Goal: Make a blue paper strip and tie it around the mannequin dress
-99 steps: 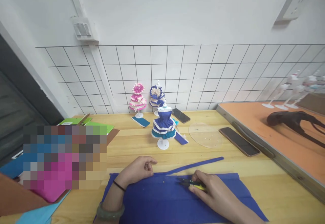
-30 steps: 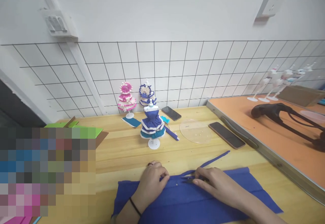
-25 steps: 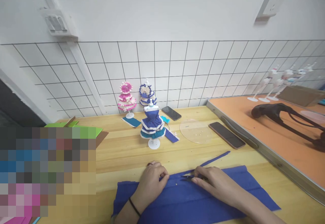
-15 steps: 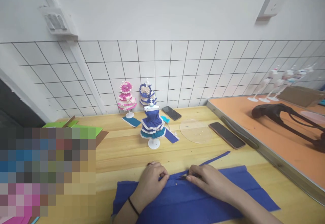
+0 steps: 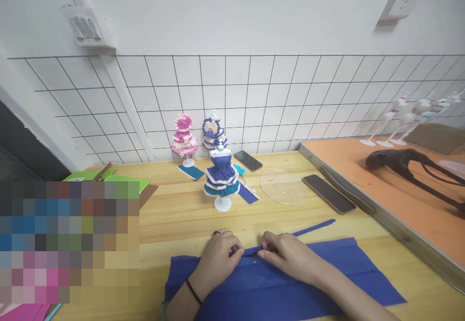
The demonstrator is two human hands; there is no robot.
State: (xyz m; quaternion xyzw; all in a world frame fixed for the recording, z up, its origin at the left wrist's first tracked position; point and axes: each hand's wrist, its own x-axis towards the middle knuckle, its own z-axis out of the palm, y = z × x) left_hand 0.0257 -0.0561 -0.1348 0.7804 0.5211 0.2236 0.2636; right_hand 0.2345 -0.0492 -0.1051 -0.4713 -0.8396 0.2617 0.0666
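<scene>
The blue crepe-like sheet [image 5: 261, 287] lies on the wooden bench [image 5: 174, 221], its far edge pinched in the left hand's [image 5: 222, 255] grip, the right hand [image 5: 290, 255] curled near that edge with its hold hidden, a ruffled miniature dress [image 5: 221, 171] standing beyond.

Over my remote feed, the cloth [image 5: 276, 287] reads deep blue, and the thin strip [image 5: 316, 227] matches it. I see pale yellow wood grain across the bench [image 5: 174, 207]. The front dress [image 5: 221, 169] is blue with white-edged ruffles, the lowest one teal; I make out pink and white on another dress [image 5: 184, 142]. A black square grid patterns the white wall [image 5: 276, 25], and the panel [image 5: 348, 166] is orange.
</scene>
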